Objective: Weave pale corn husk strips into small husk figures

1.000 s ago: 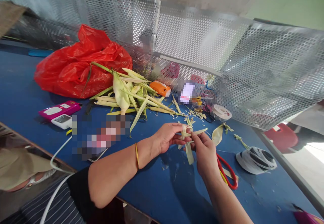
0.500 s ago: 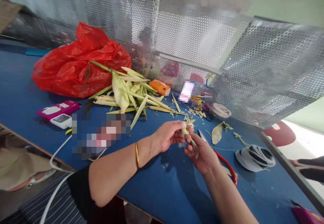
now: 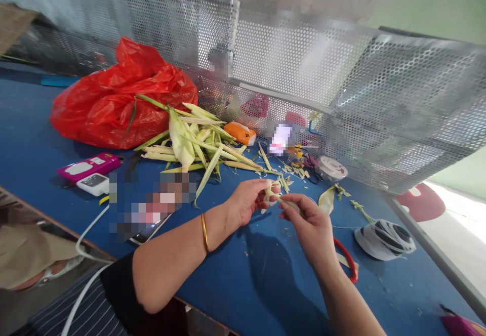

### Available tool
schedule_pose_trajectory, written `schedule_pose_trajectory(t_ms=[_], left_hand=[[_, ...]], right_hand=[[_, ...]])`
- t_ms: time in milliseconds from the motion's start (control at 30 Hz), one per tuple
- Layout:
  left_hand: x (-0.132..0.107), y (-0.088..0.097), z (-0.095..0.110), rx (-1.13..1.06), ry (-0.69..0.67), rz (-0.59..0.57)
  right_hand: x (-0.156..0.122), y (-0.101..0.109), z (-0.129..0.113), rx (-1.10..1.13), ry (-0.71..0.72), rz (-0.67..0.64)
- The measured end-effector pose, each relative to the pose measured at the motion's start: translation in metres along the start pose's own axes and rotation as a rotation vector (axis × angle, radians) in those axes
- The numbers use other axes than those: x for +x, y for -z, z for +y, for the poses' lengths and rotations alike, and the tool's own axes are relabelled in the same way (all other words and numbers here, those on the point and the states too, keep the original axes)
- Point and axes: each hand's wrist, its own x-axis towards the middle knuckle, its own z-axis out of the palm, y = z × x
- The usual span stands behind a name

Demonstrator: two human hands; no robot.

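Gently steady the husk bundle [image 3: 272, 191], left of the thread spool [image 3: 377, 243], in the clamped grip of the left hand [image 3: 246, 200], and tension the husk strip [image 3: 290, 205] evenly, pinched in the right hand [image 3: 310, 220].

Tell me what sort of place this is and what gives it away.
Probably a shared handcraft workroom, though the sign is only indirect: a loose heap of pale green corn husks, a black-and-white cone of thread, and a silvery perforated metal screen behind them.
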Motion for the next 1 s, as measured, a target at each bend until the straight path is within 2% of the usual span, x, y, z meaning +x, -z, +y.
schedule_pose_trajectory(t_ms=[133, 200, 300, 400, 467, 700, 900, 1000], left_hand=[[-0.002, -0.001, -0.003, 0.12, -0.048, -0.05], [-0.003, -0.001, -0.004, 0.167, -0.045, -0.081], [-0.004, 0.0, -0.006, 0.209, -0.024, -0.166], [-0.006, 0.0, -0.007, 0.222, -0.005, -0.239], [-0.007, -0.001, -0.008, 0.224, 0.016, -0.259], [-0.006, -0.003, -0.013, 0.216, 0.091, -0.234], [-0.006, -0.004, -0.013, 0.219, 0.135, -0.203], [-0.006, -0.004, -0.013, 0.188, 0.163, -0.196]], right_hand=[[0.0, 0.005, -0.003, 0.067, 0.066, -0.177], [-0.001, 0.008, -0.004, 0.055, 0.098, -0.19], [0.0, 0.012, -0.002, -0.11, 0.211, -0.076], [0.002, 0.013, 0.002, -0.281, 0.427, 0.092], [0.003, 0.012, 0.005, -0.348, 0.514, 0.159], [0.0, 0.003, 0.011, -0.546, 0.339, 0.266], [-0.001, 0.0, 0.01, -0.649, 0.284, 0.243], [-0.002, 0.001, 0.009, -0.654, 0.321, 0.274]])
